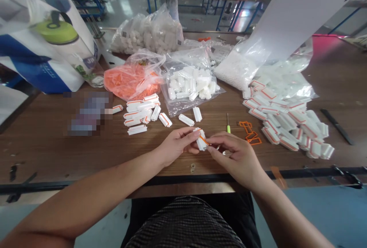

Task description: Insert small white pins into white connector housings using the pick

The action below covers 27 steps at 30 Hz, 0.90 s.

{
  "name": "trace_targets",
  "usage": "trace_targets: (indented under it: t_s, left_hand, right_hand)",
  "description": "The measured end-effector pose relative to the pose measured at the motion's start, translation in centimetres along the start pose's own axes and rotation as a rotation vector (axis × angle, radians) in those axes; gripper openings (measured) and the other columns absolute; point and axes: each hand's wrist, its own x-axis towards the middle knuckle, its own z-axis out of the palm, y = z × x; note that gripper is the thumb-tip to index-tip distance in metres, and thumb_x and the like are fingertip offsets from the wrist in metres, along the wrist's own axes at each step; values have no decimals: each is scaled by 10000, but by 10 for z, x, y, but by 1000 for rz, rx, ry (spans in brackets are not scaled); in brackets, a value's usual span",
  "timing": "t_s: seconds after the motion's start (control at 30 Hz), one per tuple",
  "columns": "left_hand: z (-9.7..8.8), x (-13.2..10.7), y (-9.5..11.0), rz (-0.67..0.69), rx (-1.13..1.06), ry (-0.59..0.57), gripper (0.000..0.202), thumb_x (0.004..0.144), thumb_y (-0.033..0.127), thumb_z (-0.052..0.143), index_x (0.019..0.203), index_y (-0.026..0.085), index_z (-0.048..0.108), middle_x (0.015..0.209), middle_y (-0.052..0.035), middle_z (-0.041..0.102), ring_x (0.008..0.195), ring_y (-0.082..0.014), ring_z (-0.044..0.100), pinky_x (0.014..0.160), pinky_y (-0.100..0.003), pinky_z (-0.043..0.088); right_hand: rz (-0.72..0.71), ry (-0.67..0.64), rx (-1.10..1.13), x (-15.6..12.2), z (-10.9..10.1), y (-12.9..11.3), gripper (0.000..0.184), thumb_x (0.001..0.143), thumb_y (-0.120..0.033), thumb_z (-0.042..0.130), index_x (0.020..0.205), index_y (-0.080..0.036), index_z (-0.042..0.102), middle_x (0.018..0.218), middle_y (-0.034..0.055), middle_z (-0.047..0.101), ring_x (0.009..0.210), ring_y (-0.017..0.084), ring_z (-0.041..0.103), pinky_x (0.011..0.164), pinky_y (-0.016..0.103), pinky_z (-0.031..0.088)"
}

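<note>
Since the left hand (175, 147) has its grip clamped on the white piece (200, 146), around 5 o'clock from the surface's (94, 156) middle, and the right hand (239, 157) pinches the orange strip's (204, 140) 4 o'clock end, I'd brace firmly and guide gently.

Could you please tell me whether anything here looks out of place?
Nothing looks clearly spilled or damaged; only the thin orange rectangular frames look untidy, overlapping at angles left of the heaped white oblong pieces.
</note>
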Motion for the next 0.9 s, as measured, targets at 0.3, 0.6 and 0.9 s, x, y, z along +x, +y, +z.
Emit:
trace_targets:
  t_s: [0.3,0.6,0.9]
  left_hand:
    - [-3,1,1,8,38,-35,417,724,485,786,956,147,707,847,-47,691,731,-109,618,664,-223,519]
    - [0,1,0,37,47,3,385,766,481,752,918,135,684,875,-49,680,739,-95,602,646,-197,510]
    - [0,0,0,66,-5,2,396,759,467,767,962,135,691,900,-57,689,788,-113,622,666,-199,528]
  right_hand:
    - [-46,-154,-21,8,-10,4,110,901,-260,609,832,-213,680,821,20,689,744,138,635,678,268,499]
    - [-397,-32,-394,2,3,3,109,890,-138,542,817,-187,607,792,43,647,716,147,630,634,269,501]
    - [-353,101,-427,-3,13,4,102,866,-125,547,819,-187,612,760,45,652,700,155,643,620,273,515]
